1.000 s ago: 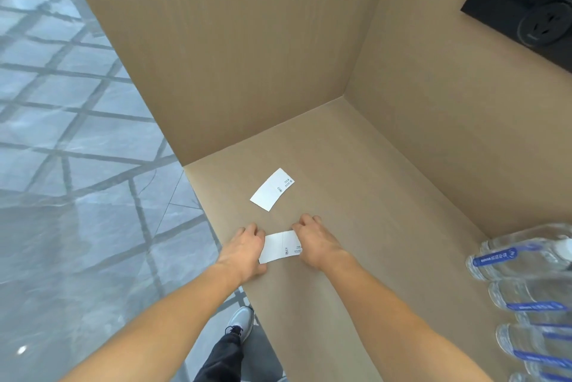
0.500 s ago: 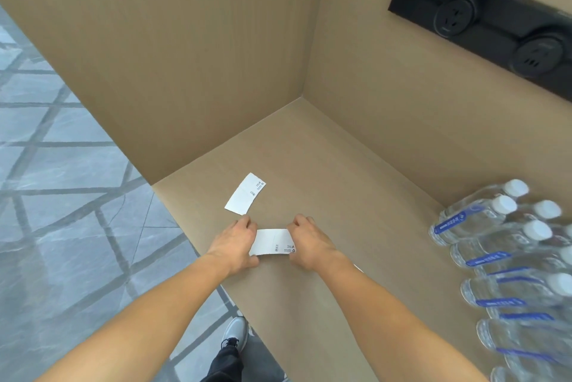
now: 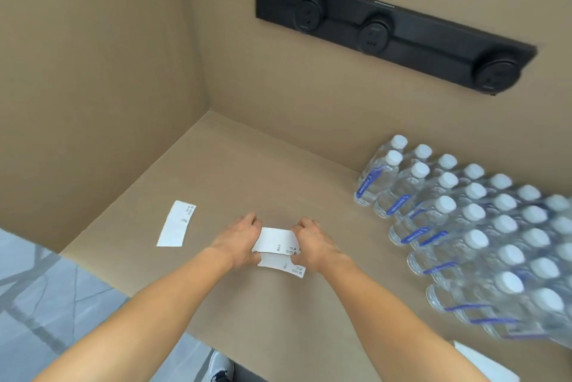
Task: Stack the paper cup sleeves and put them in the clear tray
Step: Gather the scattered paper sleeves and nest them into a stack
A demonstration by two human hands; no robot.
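My left hand and my right hand pinch the two ends of a flat white paper cup sleeve, held just above the tan counter. A second white sleeve lies directly under it, shifted slightly toward me and partly covered. A third sleeve lies alone on the counter to the left, apart from both hands. No clear tray shows in this view.
Several rows of capped water bottles crowd the counter's right side. A black socket strip is set in the back wall. A white sheet corner shows bottom right. The counter's left edge drops to a grey tiled floor.
The view has swung right, bringing in the bottles and socket strip. Both hands have carried the held sleeve rightward, away from the lone sleeve, and now hold it over a second one.
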